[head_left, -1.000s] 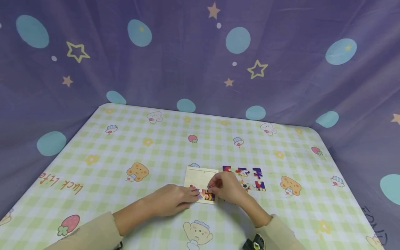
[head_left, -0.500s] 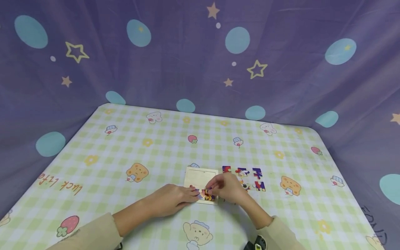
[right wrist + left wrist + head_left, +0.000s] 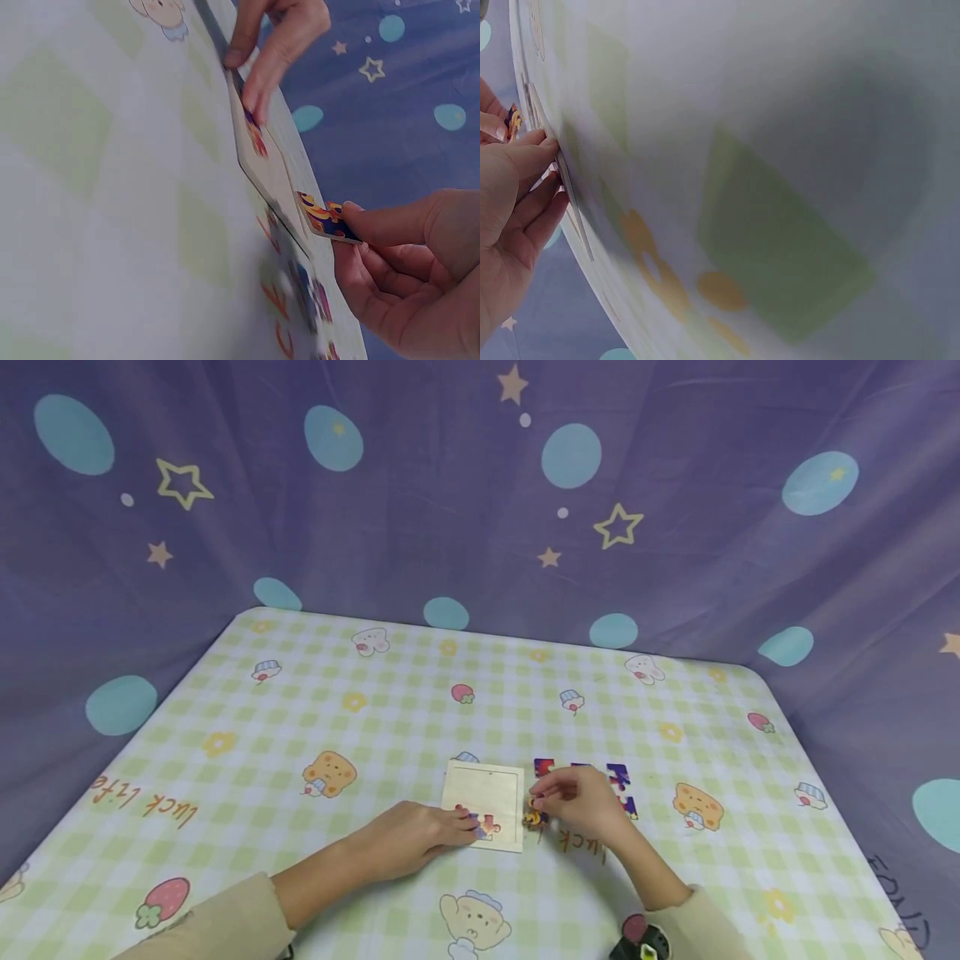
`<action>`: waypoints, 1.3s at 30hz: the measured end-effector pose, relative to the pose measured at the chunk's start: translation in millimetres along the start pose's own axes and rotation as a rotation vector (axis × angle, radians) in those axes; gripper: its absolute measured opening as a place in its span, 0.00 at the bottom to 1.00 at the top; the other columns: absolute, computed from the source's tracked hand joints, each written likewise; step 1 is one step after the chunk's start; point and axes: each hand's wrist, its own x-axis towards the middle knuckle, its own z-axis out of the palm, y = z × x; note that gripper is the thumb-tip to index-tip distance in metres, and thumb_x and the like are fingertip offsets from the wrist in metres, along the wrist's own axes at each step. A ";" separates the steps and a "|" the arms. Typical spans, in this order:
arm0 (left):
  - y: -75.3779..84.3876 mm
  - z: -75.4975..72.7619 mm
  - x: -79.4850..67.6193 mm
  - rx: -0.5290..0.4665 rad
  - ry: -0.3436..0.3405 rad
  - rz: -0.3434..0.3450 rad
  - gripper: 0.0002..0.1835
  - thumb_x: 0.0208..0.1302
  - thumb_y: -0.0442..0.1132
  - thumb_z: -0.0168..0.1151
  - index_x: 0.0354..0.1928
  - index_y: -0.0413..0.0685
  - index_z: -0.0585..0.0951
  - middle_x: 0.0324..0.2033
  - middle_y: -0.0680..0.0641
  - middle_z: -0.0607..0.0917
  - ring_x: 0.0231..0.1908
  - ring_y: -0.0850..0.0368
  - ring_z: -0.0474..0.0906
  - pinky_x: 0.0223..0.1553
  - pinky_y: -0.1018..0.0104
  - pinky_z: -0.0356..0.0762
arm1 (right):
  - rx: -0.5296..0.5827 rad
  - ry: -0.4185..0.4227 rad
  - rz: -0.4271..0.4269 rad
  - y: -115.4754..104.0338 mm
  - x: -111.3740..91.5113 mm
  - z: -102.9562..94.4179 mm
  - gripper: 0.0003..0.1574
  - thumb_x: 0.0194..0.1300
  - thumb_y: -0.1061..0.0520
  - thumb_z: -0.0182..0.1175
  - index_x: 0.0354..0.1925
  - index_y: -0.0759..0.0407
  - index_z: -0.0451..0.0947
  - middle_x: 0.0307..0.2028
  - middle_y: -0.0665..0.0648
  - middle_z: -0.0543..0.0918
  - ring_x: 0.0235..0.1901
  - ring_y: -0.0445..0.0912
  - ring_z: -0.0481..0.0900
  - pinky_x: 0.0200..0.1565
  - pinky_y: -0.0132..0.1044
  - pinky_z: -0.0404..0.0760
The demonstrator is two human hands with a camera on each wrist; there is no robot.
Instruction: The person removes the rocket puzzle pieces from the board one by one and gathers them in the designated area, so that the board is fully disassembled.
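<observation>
A pale wooden puzzle tray [image 3: 483,787] lies flat on the tablecloth, with a joined puzzle piece or pieces [image 3: 489,826] along its near side. My left hand [image 3: 405,837] holds the tray at its left edge, thumb at the side and fingertips over the printed pieces. Just right of the tray, my right hand [image 3: 581,802] pinches an orange, yellow and dark-blue puzzle piece [image 3: 322,217] between thumb and fingers, tilted and lifted off the tray. Beyond that hand lie loose puzzle pieces [image 3: 618,774], partly hidden by it.
A green-and-white checked tablecloth [image 3: 375,718] with printed cartoons covers the table. Behind it hangs a purple curtain [image 3: 465,510] with stars and blue ovals. Another loose piece [image 3: 543,767] lies close to the tray's far right corner.
My right hand has lifted the orange and dark-blue piece out of the tray and moved right with it. The left hand stays in place on the tray.
</observation>
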 end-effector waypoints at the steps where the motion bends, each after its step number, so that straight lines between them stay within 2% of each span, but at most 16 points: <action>1: 0.1 0.3 -0.2 0.000 0.007 0.000 0.16 0.67 0.38 0.57 0.55 0.55 0.82 0.56 0.55 0.83 0.58 0.61 0.79 0.56 0.65 0.80 | -0.001 0.011 0.009 2.1 -0.9 -3.4 0.03 0.56 0.62 0.68 0.32 0.57 0.86 0.28 0.54 0.86 0.26 0.39 0.79 0.29 0.26 0.78; 7: 0.7 2.5 0.1 -0.010 0.030 -0.011 0.15 0.67 0.37 0.57 0.54 0.53 0.83 0.56 0.55 0.83 0.58 0.60 0.79 0.56 0.64 0.80 | -0.011 0.054 0.052 18.1 -9.2 -26.0 0.05 0.55 0.61 0.69 0.34 0.59 0.86 0.30 0.55 0.88 0.27 0.39 0.81 0.28 0.25 0.78; 13: 2.0 2.9 0.1 -0.004 0.053 -0.002 0.15 0.66 0.36 0.57 0.54 0.52 0.83 0.55 0.55 0.83 0.57 0.59 0.80 0.55 0.64 0.81 | 0.021 0.052 0.104 38.3 -21.1 -47.4 0.10 0.55 0.59 0.70 0.36 0.63 0.85 0.30 0.57 0.88 0.27 0.38 0.82 0.31 0.26 0.81; 20: 4.1 2.8 0.6 0.002 0.053 -0.014 0.15 0.67 0.36 0.56 0.53 0.52 0.83 0.55 0.55 0.83 0.57 0.60 0.80 0.56 0.64 0.80 | -0.096 0.073 0.169 56.9 -33.8 -65.3 0.11 0.54 0.55 0.71 0.36 0.58 0.87 0.30 0.54 0.89 0.27 0.37 0.83 0.30 0.26 0.79; 24: 4.8 2.9 0.9 0.009 0.051 -0.015 0.15 0.67 0.36 0.55 0.53 0.51 0.83 0.55 0.55 0.83 0.57 0.60 0.80 0.56 0.64 0.80 | -0.107 0.068 0.181 65.2 -39.4 -70.7 0.12 0.53 0.55 0.72 0.36 0.59 0.87 0.29 0.55 0.89 0.25 0.37 0.83 0.27 0.26 0.79; 30: 5.3 3.3 1.5 0.009 0.061 -0.016 0.15 0.67 0.36 0.56 0.53 0.51 0.83 0.55 0.55 0.83 0.57 0.60 0.80 0.56 0.64 0.80 | -0.112 0.076 0.146 71.4 -44.0 -72.6 0.11 0.50 0.58 0.73 0.34 0.61 0.87 0.26 0.56 0.89 0.22 0.35 0.82 0.26 0.25 0.79; 39: 5.5 3.3 1.0 0.014 0.065 -0.015 0.14 0.66 0.35 0.57 0.52 0.51 0.84 0.53 0.54 0.84 0.56 0.59 0.81 0.55 0.64 0.81 | -0.148 0.139 0.112 71.9 -46.0 -68.1 0.08 0.47 0.60 0.74 0.30 0.60 0.87 0.24 0.56 0.88 0.21 0.34 0.81 0.25 0.25 0.78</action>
